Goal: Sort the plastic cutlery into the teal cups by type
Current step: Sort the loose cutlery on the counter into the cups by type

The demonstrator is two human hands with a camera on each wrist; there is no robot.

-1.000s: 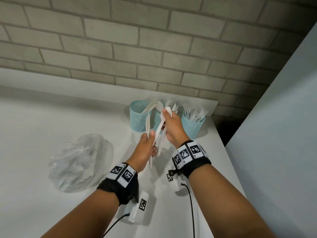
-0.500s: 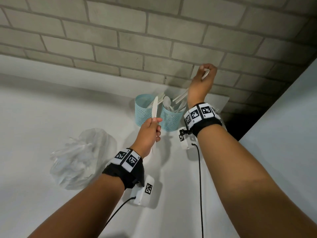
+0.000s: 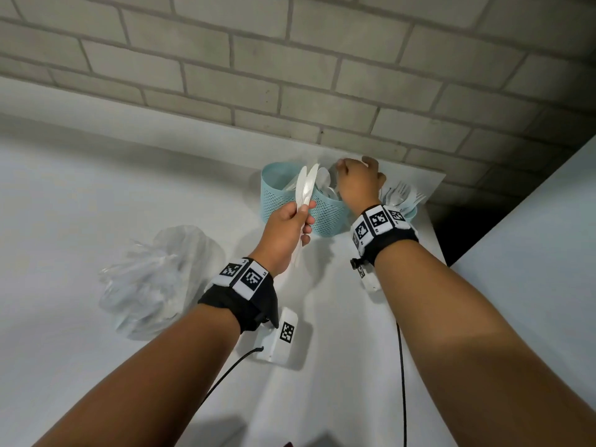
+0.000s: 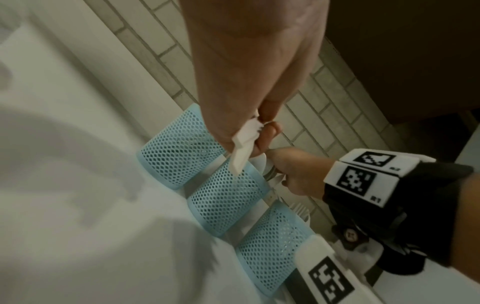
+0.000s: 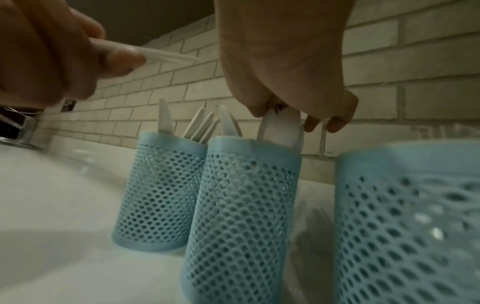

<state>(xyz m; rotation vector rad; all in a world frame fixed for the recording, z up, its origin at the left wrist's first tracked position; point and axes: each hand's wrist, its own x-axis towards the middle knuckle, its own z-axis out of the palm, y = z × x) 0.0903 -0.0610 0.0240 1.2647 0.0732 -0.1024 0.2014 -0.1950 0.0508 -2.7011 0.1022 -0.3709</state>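
Standing in a row against the brick wall (image 3: pixel 322 75), three teal mesh cups sit on the white tabletop (image 3: pixel 80 195). Left cup (image 5: pixel 161 195) holds knives, blades up. Middle cup (image 5: pixel 244 216) holds spoons (image 5: pixel 281 127). Right cup (image 4: pixel 272 251) holds forks (image 3: pixel 403 193), tines up.

Left hand (image 3: pixel 287 230): fingers and thumb curled round two white plastic knives (image 3: pixel 305 185), blades pointing up, held in front of the left and middle cups; the handle ends stick out below the palm.

Right hand (image 3: pixel 358 182): positioned over the middle cup, fingertips (image 5: pixel 311 123) pinching the upper ends of the spoons, whose lower parts are inside the cup.

Crumpled clear plastic bag (image 3: pixel 154 279) lies on the tabletop, left of the left forearm, well apart from the cups. Both wrists carry black bands with printed markers.
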